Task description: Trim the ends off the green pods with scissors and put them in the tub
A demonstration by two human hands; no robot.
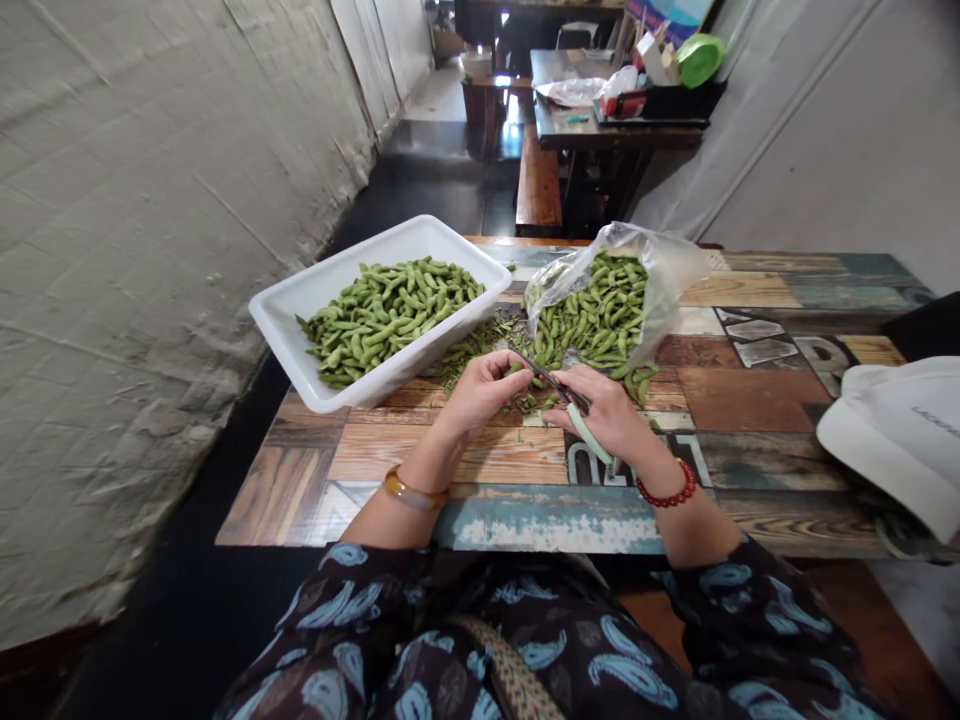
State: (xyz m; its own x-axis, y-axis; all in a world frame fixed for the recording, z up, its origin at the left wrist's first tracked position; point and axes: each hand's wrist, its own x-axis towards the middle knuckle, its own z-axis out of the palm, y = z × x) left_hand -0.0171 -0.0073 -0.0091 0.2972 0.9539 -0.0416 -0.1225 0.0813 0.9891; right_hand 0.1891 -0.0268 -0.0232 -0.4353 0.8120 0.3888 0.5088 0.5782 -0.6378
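My right hand [602, 405] is closed around a pair of scissors [589, 435] with pale green handles, the dark blades pointing up and left. Close to the blades, my left hand [491, 388] pinches a green soybean pod [516, 368], partly hidden by the fingers. Behind my hands, a clear plastic bag [671, 265] lies with its mouth towards me, and many pods [592, 315] spill from it onto the table. To the left stands a white plastic tub [300, 385], holding a heap of pods [394, 315]. Small trimmings [472, 350] lie between tub and bag.
The patchwork wood-print table [750, 385] stretches to the right, where a white cap [892, 420] lies near its edge. A rough white wall [172, 200] runs along the left. Farther off are a wooden bench [538, 180] and another table [555, 125] with assorted items.
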